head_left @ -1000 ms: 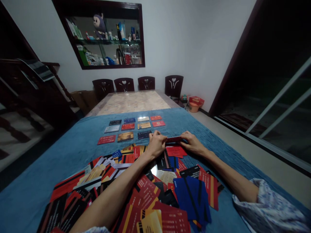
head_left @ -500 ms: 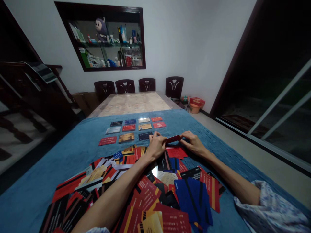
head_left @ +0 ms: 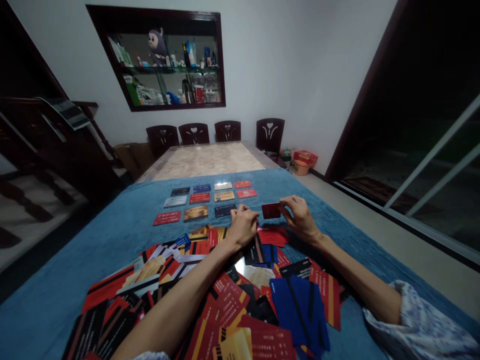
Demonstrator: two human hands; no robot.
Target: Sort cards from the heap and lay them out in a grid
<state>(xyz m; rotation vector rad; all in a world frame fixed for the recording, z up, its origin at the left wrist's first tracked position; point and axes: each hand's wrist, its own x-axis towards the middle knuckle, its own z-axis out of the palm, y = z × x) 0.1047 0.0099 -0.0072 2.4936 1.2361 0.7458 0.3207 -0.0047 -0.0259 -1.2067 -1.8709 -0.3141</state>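
Between thumb and fingers, my right hand (head_left: 299, 216) pinches a dark red card (head_left: 271, 210), raised above the blue cloth and tilted up. My left hand (head_left: 243, 223) is beside the dark card (head_left: 225, 210) at the right of the nearest row, fingers curled; whether it grips anything is hidden. Several cards lie in rows beyond it, among them a red card (head_left: 167, 218) and a gold card (head_left: 195, 213). Under and around my forearms spreads a loose heap of cards, with blue cards (head_left: 298, 310) and red cards (head_left: 270, 235) in it.
A blue cloth (head_left: 123, 225) covers the near part of the table, and the bare tabletop (head_left: 213, 157) shows beyond. Dark chairs (head_left: 270, 134) stand at the far end. A wall shelf (head_left: 172, 67), a stair railing and a glass door surround the area.
The dark red card has left my left fingers and turned more upright in my right hand, which has shifted slightly right. My left hand has hardly moved.
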